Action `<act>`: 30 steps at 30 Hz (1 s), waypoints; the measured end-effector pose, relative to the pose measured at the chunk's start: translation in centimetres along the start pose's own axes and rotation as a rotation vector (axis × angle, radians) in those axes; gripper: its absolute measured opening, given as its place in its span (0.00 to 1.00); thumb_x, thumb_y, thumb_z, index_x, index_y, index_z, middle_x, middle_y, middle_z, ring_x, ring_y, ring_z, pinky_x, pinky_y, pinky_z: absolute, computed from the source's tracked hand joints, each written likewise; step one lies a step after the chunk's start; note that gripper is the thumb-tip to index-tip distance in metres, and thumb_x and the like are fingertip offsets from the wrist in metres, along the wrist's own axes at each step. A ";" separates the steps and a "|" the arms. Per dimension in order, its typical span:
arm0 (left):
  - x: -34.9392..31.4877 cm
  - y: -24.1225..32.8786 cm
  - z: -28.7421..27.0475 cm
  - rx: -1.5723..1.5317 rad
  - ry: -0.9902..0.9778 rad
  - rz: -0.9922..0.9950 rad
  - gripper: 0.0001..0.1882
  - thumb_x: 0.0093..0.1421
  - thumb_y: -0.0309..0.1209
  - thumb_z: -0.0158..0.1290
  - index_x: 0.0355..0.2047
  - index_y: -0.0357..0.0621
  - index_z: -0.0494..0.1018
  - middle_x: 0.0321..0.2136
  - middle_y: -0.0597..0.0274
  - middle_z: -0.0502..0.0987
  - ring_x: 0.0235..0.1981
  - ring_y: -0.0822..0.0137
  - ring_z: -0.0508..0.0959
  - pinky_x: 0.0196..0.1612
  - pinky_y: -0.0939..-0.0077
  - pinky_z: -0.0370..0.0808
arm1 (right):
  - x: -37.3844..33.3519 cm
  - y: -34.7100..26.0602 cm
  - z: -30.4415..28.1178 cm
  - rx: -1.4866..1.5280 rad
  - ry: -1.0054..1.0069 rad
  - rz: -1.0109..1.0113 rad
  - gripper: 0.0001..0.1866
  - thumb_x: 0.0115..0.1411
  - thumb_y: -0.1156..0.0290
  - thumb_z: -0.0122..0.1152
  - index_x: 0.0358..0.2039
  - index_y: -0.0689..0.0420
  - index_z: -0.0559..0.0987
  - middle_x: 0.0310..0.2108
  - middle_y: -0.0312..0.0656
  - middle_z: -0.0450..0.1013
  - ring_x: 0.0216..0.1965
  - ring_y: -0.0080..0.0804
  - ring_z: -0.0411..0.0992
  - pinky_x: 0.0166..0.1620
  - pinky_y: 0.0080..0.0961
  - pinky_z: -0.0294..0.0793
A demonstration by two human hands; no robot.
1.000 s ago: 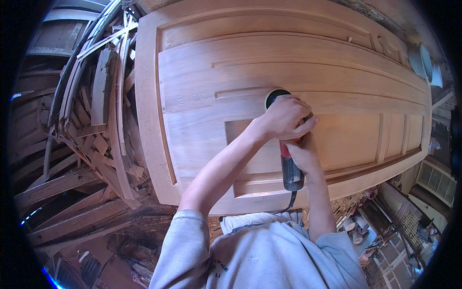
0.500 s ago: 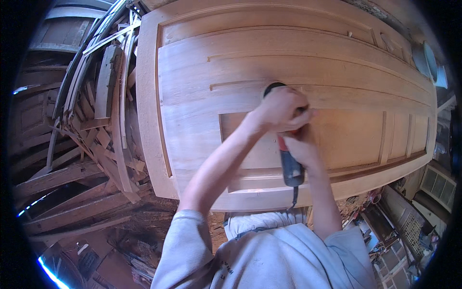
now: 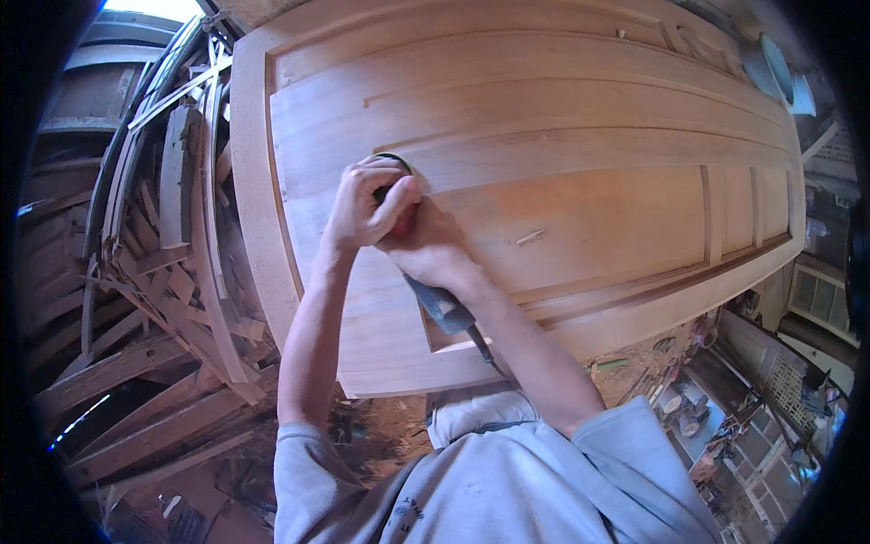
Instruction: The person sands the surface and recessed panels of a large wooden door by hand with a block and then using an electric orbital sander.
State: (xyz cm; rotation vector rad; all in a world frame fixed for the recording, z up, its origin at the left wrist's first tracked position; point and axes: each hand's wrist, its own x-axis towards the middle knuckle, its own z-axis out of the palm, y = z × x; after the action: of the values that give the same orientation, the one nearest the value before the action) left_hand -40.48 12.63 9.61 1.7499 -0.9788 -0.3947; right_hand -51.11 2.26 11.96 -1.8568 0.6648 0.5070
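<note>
My left hand (image 3: 361, 201) is closed over the head of a corded angle grinder (image 3: 442, 308), just above its round disc (image 3: 396, 161). Behind it, my right hand (image 3: 433, 247) wraps around the red and dark body. The tool's back end slants toward me, and its black cord (image 3: 480, 344) drops over the near edge. The disc's rim rests at the surface of a large panelled wooden door (image 3: 331, 136), beside the end of a long groove. My hands hide most of the tool's front. A small wood sliver (image 3: 530, 237) lies on a recessed panel.
Scrap boards and offcuts (image 3: 177, 181) are heaped on the left, close to the door's end. Pale blue round containers (image 3: 768, 68) stand at the far right. Framed panels and clutter (image 3: 716, 408) fill the lower right. Wood shavings (image 3: 399, 426) cover the floor near me.
Both hands have carried the grinder leftward across the door, and its body now slants more. The wood sliver on the panel has come into sight. The view has shifted slightly.
</note>
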 end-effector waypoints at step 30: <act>19.0 8.2 27.8 0.081 -0.055 0.103 0.23 0.59 0.46 0.60 0.17 0.40 0.75 0.16 0.53 0.76 0.21 0.50 0.77 0.29 0.59 0.74 | -2.5 18.2 -27.9 0.306 0.172 -0.230 0.19 0.55 0.63 0.67 0.39 0.63 0.74 0.18 0.39 0.76 0.22 0.31 0.78 0.28 0.30 0.76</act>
State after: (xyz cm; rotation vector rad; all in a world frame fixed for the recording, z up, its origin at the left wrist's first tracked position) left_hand -50.86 -20.37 9.33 1.7601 -1.1331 -0.3429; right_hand -63.88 -28.59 10.85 -1.6687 0.5956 0.0895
